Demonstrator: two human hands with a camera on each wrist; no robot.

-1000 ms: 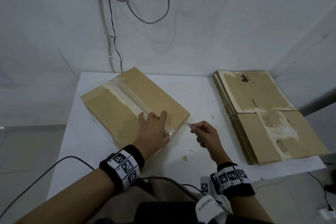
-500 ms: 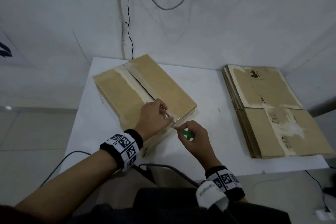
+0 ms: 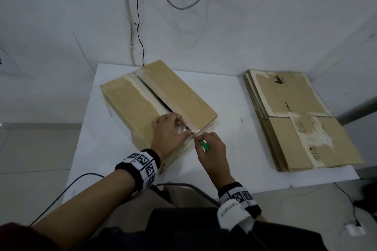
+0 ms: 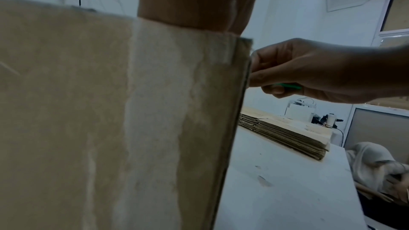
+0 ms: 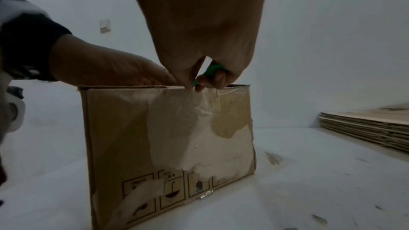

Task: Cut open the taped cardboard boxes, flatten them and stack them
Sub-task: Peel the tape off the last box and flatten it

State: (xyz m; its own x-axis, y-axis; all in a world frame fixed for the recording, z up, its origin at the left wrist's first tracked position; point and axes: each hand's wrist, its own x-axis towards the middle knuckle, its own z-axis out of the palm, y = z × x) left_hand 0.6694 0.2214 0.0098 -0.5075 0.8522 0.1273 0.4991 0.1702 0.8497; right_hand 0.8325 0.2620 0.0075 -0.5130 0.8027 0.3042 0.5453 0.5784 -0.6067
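Observation:
A taped cardboard box (image 3: 130,104) stands on the white table (image 3: 228,108), with a dark gap open along its top seam. My left hand (image 3: 170,131) lies on the box's near end, fingers curled at the seam beside crumpled clear tape (image 5: 199,104). My right hand (image 3: 211,149) is at that same top edge. It holds a green cutter (image 3: 205,145) in its curled fingers, while thumb and forefinger touch the tape. The blade is hidden. The right wrist view shows the box's end face (image 5: 155,137) with the cutter (image 5: 212,71) just above it.
A stack of flattened boxes (image 3: 295,124) lies on the table's right side. Cables (image 3: 183,186) run along the near table edge, and more hang on the wall (image 3: 140,26) behind. Another person (image 4: 376,160) sits beyond the table in the left wrist view.
My left hand went from lying flat on the box top to curling at the near end of the seam. My right hand moved in with the cutter to the box's top edge.

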